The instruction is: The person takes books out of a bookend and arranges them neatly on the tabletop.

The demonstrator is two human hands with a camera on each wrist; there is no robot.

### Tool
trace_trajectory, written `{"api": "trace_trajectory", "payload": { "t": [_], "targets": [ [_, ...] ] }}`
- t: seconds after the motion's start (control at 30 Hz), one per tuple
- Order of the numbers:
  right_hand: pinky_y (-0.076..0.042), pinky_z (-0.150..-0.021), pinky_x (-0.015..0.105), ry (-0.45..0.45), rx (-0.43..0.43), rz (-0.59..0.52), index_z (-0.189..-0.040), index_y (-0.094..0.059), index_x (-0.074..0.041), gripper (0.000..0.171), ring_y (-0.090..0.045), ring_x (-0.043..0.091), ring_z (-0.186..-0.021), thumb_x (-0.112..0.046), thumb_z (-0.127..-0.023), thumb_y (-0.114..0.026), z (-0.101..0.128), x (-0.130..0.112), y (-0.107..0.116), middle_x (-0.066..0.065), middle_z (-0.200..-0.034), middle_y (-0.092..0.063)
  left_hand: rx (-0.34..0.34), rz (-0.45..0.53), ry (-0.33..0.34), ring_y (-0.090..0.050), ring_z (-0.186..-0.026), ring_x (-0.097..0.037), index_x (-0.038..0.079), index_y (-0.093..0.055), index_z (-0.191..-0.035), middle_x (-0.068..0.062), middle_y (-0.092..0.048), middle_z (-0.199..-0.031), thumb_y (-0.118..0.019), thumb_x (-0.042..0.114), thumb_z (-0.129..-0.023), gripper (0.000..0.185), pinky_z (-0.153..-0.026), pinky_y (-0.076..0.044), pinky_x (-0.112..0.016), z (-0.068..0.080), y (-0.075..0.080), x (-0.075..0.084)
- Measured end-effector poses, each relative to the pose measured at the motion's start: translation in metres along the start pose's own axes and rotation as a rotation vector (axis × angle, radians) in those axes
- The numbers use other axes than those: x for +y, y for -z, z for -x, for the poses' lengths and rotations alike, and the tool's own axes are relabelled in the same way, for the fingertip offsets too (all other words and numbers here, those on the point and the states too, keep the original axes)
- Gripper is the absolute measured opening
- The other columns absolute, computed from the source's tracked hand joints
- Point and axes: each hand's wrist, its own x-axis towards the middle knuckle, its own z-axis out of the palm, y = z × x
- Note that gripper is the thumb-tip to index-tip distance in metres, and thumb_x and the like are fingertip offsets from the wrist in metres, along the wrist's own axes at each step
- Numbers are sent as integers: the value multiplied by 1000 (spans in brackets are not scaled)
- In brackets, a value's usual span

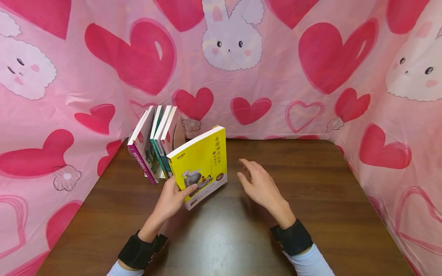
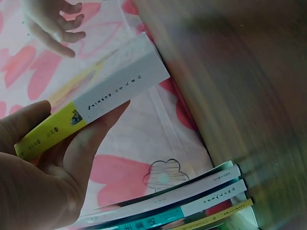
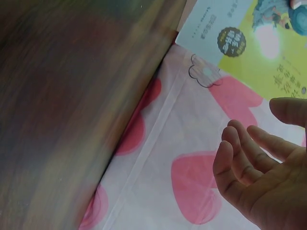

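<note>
My left hand (image 1: 175,197) grips a yellow book (image 1: 203,161) by its spine side, thumb on the front cover and fingers behind. The book is held upright and angled, its cover turned to the right. In the left wrist view its yellow and white spine (image 2: 110,93) runs along the palm. My right hand (image 1: 260,184) is to the right of the book, apart from it, with fingers loosely bent and nothing in them. The right wrist view shows that hand (image 3: 264,177) below the cover's corner, palm side showing.
Several books (image 1: 153,143) stand upright in a row at the back left, spines facing front, beside a pale book support (image 1: 179,134). The brown wooden table (image 1: 293,161) ends at a pink cloth backdrop (image 1: 276,76) with hearts and rabbits.
</note>
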Motion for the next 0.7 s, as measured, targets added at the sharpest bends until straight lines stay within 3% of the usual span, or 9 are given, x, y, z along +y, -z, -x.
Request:
{"api": "trace_trajectory", "payload": {
  "t": [0.1,0.23,0.53,0.7],
  "targets": [
    [-56,-88,46,2,-8,-3,-150,-56,-9,53,-60,27,-106,-24,-101,-71,0,-3,-4,10,-131,-66,-9,11,-1,-69,-116,-42,9,-55,-146,-18,-68,-136,-75,6,-97,53,-92,-56,-59,-1,0,0],
    [-47,-110,54,26,-23,2,-153,-52,-8,60,-52,30,-133,-25,-100,-73,0,-6,-9,12,-150,-57,-22,30,0,-69,-117,-42,9,-54,-146,-17,-67,-137,-75,5,-97,54,-92,-56,-60,-1,0,-1],
    [-40,-116,53,51,-47,-59,-165,-32,-10,79,-42,30,-143,-18,-99,-75,-2,-8,-23,11,-164,-42,-53,33,-29,-69,-118,-41,13,-52,-147,-16,-67,-138,-75,5,-97,55,-93,-57,-58,-3,-1,2],
    [-39,-117,51,68,-72,-100,-170,-14,-19,95,-40,28,-142,-19,-99,-76,-3,-6,-28,5,-169,-33,-83,64,-51,-69,-118,-37,15,-53,-146,-13,-67,-138,-73,2,-98,55,-93,-57,-55,-4,-2,4]
  ]
}}
